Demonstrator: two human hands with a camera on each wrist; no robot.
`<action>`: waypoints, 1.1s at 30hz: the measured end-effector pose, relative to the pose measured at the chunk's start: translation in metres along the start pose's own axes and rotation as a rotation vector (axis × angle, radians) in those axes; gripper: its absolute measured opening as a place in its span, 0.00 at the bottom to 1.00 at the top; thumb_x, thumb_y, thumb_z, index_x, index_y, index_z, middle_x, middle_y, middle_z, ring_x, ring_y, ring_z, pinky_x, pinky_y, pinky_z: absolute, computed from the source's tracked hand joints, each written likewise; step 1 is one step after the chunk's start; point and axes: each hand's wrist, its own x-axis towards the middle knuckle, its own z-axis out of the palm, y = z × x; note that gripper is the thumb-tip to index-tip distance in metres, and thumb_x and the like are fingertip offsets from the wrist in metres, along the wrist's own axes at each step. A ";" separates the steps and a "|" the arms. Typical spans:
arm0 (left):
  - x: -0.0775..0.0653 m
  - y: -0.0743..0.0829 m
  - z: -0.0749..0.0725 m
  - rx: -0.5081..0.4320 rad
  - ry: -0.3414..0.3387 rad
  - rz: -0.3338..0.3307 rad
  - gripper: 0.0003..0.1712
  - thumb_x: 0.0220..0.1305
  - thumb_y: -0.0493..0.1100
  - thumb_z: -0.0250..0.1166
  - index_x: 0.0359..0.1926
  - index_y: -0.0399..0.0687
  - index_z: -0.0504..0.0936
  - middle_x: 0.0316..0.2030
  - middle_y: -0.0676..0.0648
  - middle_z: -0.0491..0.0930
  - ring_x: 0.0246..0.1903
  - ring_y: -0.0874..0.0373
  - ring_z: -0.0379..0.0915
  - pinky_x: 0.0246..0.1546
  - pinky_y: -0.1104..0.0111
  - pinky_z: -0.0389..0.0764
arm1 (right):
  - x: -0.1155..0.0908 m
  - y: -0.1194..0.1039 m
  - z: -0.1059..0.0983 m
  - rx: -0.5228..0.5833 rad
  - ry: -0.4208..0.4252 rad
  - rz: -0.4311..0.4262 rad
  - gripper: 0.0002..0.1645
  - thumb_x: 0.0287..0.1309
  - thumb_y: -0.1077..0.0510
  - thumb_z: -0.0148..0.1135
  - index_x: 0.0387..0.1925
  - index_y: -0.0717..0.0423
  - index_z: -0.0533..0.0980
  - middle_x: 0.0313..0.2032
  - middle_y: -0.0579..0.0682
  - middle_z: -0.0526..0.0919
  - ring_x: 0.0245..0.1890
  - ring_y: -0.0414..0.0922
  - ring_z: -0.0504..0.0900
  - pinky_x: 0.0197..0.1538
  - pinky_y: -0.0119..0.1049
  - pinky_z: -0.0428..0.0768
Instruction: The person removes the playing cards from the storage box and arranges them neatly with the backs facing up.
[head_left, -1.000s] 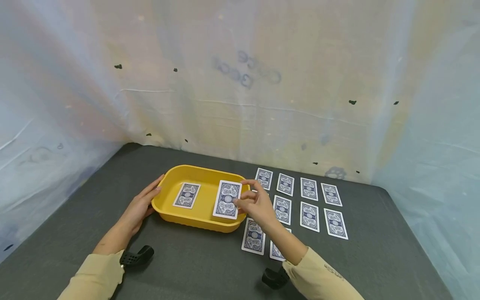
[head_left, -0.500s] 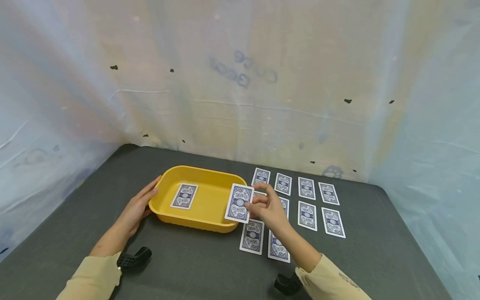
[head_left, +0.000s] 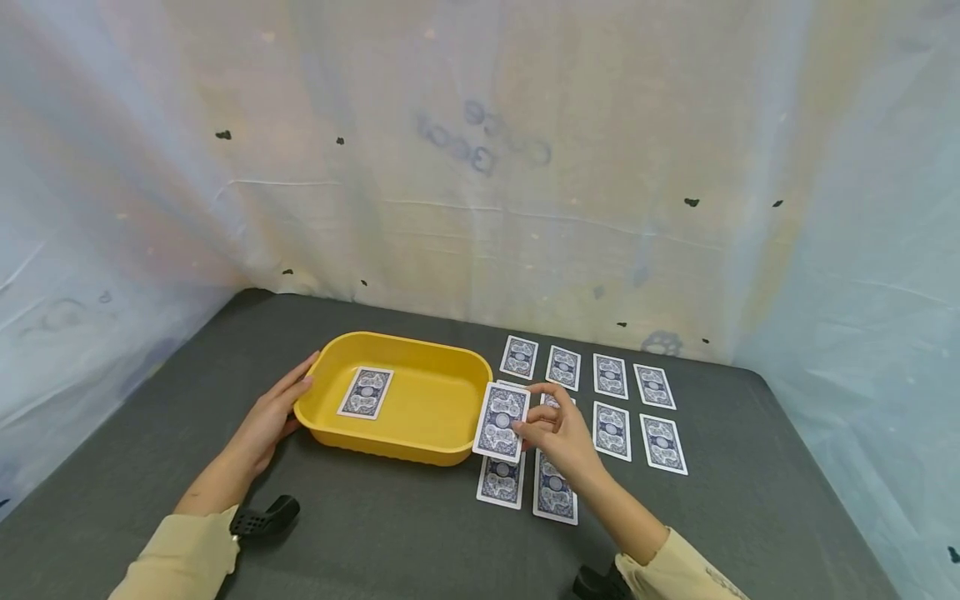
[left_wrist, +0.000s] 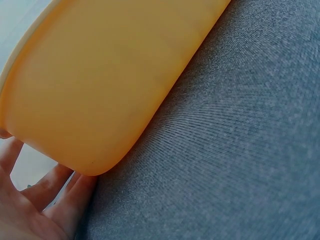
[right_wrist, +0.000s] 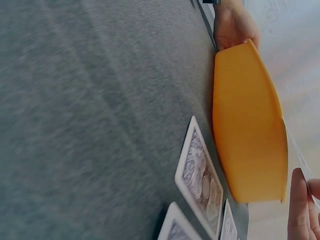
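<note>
In the head view my left hand [head_left: 264, 423] holds the left end of a yellow plastic tray [head_left: 375, 444], with fingers against its end wall and rim. Seen from the left wrist, several fingers [left_wrist: 47, 187] touch that wall near its lower edge. My right hand [head_left: 564, 435] pinches a playing card [head_left: 501, 422] by its right edge, patterned blue-and-white back upward. This card is raised beside the tray's right end and partly covers other cards below. One face-down card [head_left: 365, 392] lies inside the tray, toward its left side.
Several face-down cards lie in rows right of the tray, among them a back-row card [head_left: 610, 377] and a front-row card [head_left: 556, 493]. Some are partly hidden by my right hand. A plastic sheet [head_left: 480, 250] hangs behind the dark table [head_left: 390, 533].
My right hand has carried the pinched card rightward, from above the tray's inside to just past its right end. My left hand stays at the tray's left end.
</note>
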 end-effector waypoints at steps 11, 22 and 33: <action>0.000 -0.001 0.000 0.005 0.001 0.004 0.36 0.73 0.64 0.40 0.76 0.67 0.40 0.76 0.47 0.39 0.69 0.48 0.50 0.41 0.81 0.72 | -0.012 0.011 -0.018 -0.002 0.007 0.027 0.31 0.53 0.72 0.63 0.58 0.62 0.63 0.25 0.48 0.77 0.22 0.40 0.79 0.34 0.37 0.80; 0.001 -0.002 -0.002 0.000 0.000 0.000 0.35 0.73 0.63 0.40 0.76 0.67 0.41 0.76 0.47 0.39 0.69 0.47 0.49 0.41 0.82 0.71 | -0.020 0.022 -0.032 0.032 0.040 0.074 0.32 0.52 0.73 0.61 0.59 0.64 0.61 0.24 0.46 0.76 0.22 0.39 0.78 0.34 0.36 0.80; 0.003 -0.003 -0.002 0.013 -0.005 -0.005 0.36 0.73 0.65 0.40 0.76 0.67 0.40 0.76 0.47 0.39 0.69 0.48 0.50 0.41 0.81 0.71 | -0.028 0.035 -0.046 0.016 0.089 0.093 0.31 0.51 0.75 0.60 0.58 0.65 0.62 0.23 0.46 0.76 0.22 0.38 0.78 0.31 0.34 0.80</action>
